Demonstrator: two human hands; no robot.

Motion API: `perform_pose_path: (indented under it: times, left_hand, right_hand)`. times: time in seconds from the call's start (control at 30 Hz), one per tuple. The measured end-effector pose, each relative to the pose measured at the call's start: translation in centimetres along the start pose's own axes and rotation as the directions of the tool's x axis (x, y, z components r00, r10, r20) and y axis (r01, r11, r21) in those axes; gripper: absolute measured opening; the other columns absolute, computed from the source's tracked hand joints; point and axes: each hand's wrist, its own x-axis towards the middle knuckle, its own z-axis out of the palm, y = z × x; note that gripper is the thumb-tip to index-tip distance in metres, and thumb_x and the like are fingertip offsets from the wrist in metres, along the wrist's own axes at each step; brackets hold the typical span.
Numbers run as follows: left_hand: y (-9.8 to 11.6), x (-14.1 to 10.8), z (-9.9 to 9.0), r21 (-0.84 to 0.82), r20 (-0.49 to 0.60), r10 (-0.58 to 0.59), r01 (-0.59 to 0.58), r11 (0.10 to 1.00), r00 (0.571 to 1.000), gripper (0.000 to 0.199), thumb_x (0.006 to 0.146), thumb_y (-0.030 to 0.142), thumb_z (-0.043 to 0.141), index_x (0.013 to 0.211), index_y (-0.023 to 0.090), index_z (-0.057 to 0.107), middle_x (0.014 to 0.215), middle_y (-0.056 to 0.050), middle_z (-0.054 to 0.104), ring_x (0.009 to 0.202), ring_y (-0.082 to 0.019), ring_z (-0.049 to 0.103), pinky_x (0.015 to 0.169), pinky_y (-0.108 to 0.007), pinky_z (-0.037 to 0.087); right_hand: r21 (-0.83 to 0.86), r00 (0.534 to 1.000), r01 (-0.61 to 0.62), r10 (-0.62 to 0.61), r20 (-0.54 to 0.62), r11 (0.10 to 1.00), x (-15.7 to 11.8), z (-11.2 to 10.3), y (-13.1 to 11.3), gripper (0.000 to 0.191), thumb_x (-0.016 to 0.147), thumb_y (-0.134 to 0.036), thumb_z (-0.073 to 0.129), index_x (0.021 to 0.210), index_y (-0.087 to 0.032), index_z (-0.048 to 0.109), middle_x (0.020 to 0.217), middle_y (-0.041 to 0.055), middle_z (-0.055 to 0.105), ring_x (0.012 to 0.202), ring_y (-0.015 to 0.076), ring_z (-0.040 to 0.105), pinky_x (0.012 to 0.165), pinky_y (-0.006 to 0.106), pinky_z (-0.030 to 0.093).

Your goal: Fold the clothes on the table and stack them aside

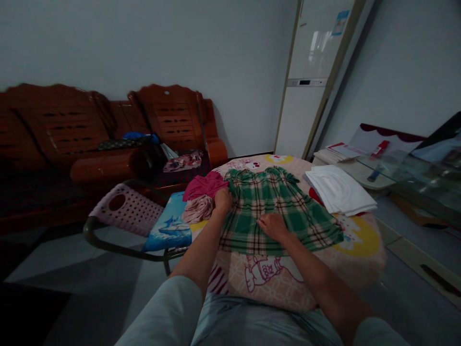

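A green plaid garment [266, 206] lies spread out on a round table with a pink patterned cover [273, 288]. My left hand [223, 199] is closed at the garment's upper left edge, pinching the green cloth there. Lower down, near the garment's middle, my right hand [272, 225] rests on the plaid with its fingers curled; whether cloth is between them is too small to tell. Beside my left hand are a crumpled magenta cloth [205, 186] and a light pink one [199, 209]. Folded white cloth [338, 190] lies at the table's right.
At the left stands a chair with a pink perforated back [126, 209] and a blue printed cushion [172, 226]. Behind it is a wooden sofa [169, 115] with cloths on it. A glass table [414, 180] and a shelf with papers [338, 153] stand to the right.
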Motion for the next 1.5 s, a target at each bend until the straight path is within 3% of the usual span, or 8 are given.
perform_pose_path:
  times: [0.13,0.23,0.37,0.5,0.8,1.1,1.3,1.5]
  left_hand:
    - [0.7,1.8,0.2,0.029,0.071,-0.010,0.008,1.000,0.997,0.025,0.084,0.013,0.054,0.104,0.010,0.070,0.102,-0.019,0.071,0.102,-0.030,0.068,0.087,-0.036,0.052]
    - [-0.1,2.6,0.0,0.027,0.020,0.027,-0.027,0.999,0.999,0.030,0.085,0.010,0.049,0.105,0.016,0.070,0.105,-0.017,0.071,0.106,-0.028,0.066,0.089,-0.037,0.052]
    - [-2.1,2.8,-0.2,0.057,-0.073,0.043,-0.039,0.998,0.996,0.034,0.087,0.020,0.050,0.117,0.021,0.065,0.127,-0.015,0.062,0.127,-0.033,0.051,0.106,-0.058,0.039]
    - [-3.5,2.8,0.2,0.064,-0.002,-0.068,0.068,0.996,0.998,0.051,0.082,0.035,0.060,0.132,0.027,0.054,0.150,-0.013,0.044,0.142,-0.039,0.030,0.105,-0.074,0.027]
    - [-3.6,4.4,0.7,0.039,0.064,-0.206,0.203,0.978,0.977,0.080,0.069,0.058,0.071,0.138,0.025,0.047,0.163,-0.016,0.014,0.147,-0.047,0.010,0.099,-0.073,0.036]
    - [-4.3,4.3,1.5,0.035,-0.124,-0.180,0.186,0.982,0.976,0.050,0.078,0.029,0.065,0.125,0.020,0.056,0.158,-0.019,0.026,0.134,-0.044,0.036,0.093,-0.064,0.046]
    - [-6.2,5.1,0.4,-0.149,-0.310,-0.284,0.249,0.957,0.908,0.042,0.076,0.012,0.053,0.117,0.015,0.061,0.133,-0.017,0.056,0.116,-0.034,0.056,0.095,-0.047,0.048]
    - [-7.7,5.8,-1.3,-0.262,-0.270,-0.446,0.381,0.887,0.853,0.044,0.082,0.018,0.049,0.125,0.009,0.056,0.113,-0.016,0.065,0.105,-0.029,0.061,0.092,-0.040,0.049]
  right_hand:
    - [0.042,0.998,-0.017,0.019,-0.054,0.999,-0.6,2.0,0.0,0.033,0.098,-0.034,0.046,0.084,-0.017,0.071,0.082,0.0086,0.073,0.075,0.0177,0.065,0.063,0.027,0.034]
    - [0.078,0.996,-0.006,0.013,-0.086,0.997,-0.8,2.7,0.4,0.030,0.096,-0.033,0.049,0.081,-0.017,0.069,0.079,0.0066,0.071,0.074,0.0171,0.064,0.062,0.027,0.032]
    - [0.113,0.994,-0.005,0.018,-0.110,0.994,-0.7,3.1,0.5,0.027,0.095,-0.031,0.051,0.078,-0.018,0.067,0.077,0.0053,0.070,0.071,0.0164,0.062,0.061,0.027,0.030]
    - [0.142,0.993,0.005,0.011,-0.114,0.990,-0.7,3.1,0.5,0.027,0.094,-0.030,0.051,0.075,-0.018,0.066,0.075,0.0046,0.069,0.070,0.0161,0.062,0.061,0.028,0.029]
    - [0.188,0.991,0.008,0.018,-0.134,0.982,-0.8,3.2,0.7,0.026,0.094,-0.029,0.051,0.074,-0.019,0.064,0.073,0.0038,0.069,0.068,0.0154,0.060,0.061,0.028,0.028]
    - [0.218,0.990,0.008,0.023,-0.139,0.976,-0.8,3.3,0.7,0.026,0.093,-0.029,0.052,0.072,-0.019,0.063,0.071,0.0029,0.067,0.066,0.0143,0.057,0.061,0.028,0.026]
    - [0.239,0.988,0.009,0.029,-0.153,0.971,-0.9,3.4,0.8,0.027,0.093,-0.029,0.051,0.070,-0.019,0.062,0.070,0.0028,0.066,0.065,0.0143,0.057,0.060,0.028,0.026]
    - [0.255,0.989,0.008,0.030,-0.148,0.967,-0.8,3.3,0.8,0.028,0.093,-0.030,0.052,0.068,-0.019,0.061,0.070,0.0028,0.066,0.065,0.0144,0.057,0.060,0.028,0.025]
